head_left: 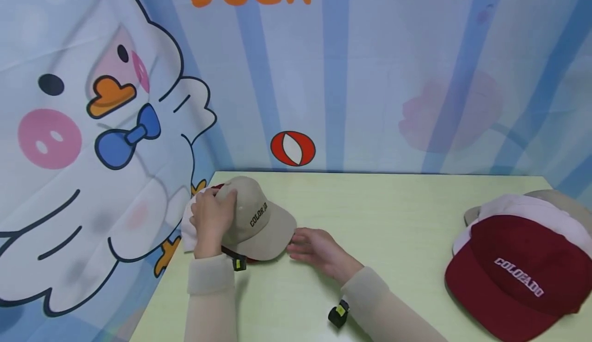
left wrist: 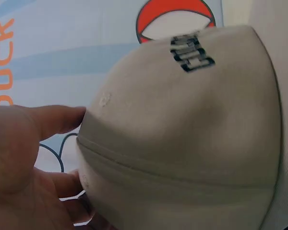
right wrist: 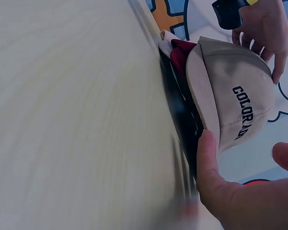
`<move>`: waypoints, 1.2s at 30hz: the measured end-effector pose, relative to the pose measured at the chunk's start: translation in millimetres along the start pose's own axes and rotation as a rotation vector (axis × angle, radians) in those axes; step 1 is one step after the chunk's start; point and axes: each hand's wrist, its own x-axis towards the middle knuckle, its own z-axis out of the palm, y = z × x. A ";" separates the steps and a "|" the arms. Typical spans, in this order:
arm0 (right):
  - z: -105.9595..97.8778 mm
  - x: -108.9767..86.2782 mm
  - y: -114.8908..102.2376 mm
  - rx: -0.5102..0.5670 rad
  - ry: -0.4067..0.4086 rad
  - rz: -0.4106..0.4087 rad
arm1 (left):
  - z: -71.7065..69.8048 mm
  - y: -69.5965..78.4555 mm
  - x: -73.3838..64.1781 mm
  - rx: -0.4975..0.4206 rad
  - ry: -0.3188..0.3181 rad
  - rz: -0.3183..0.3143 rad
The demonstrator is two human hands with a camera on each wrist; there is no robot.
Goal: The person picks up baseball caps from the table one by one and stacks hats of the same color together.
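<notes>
Head view: at 7 o'clock from the centre, near the table's (head_left: 370, 208) left edge, I see a beige cap (head_left: 259, 229) with dark lettering, its brim pointing to about 4 o'clock. One person's hands are at it from both sides. The left hand (head_left: 213, 224) comes from 9 o'clock and grips the top of the crown, thumb on one side and fingers on the other, as the left wrist view bears out. The right hand (head_left: 319, 252) is at 4 o'clock, its fingers extended, tips at the brim's edge. From the right wrist I can make out one digit against the brim and another spread well off it.

Beneath the beige cap, a red cap (right wrist: 180, 57) shows, and a white cap (head_left: 187, 229) peeks out at 9 o'clock, beyond the left hand.

Across the table, a little past 3 o'clock from there, sits a pile topped by a second red cap (head_left: 518, 265), lettered COLORADO; another white cap (head_left: 504, 207) shows behind it at 12 o'clock, another beige cap (head_left: 557, 199) at 1 o'clock. A cartoon duck (head_left: 152, 193) fills the backdrop at 10 o'clock.
</notes>
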 end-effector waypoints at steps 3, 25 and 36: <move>-0.5 -2.0 -0.4 0.004 -0.013 -0.001 | 0.6 3.8 -1.4 -0.067 -0.010 0.023; -23.5 -23.9 -10.5 -0.188 -0.034 -0.030 | 19.6 43.1 -18.9 -0.403 0.007 0.300; -52.1 -43.3 -48.0 -0.466 0.209 -0.132 | 30.7 60.8 -27.6 -0.490 -0.116 0.460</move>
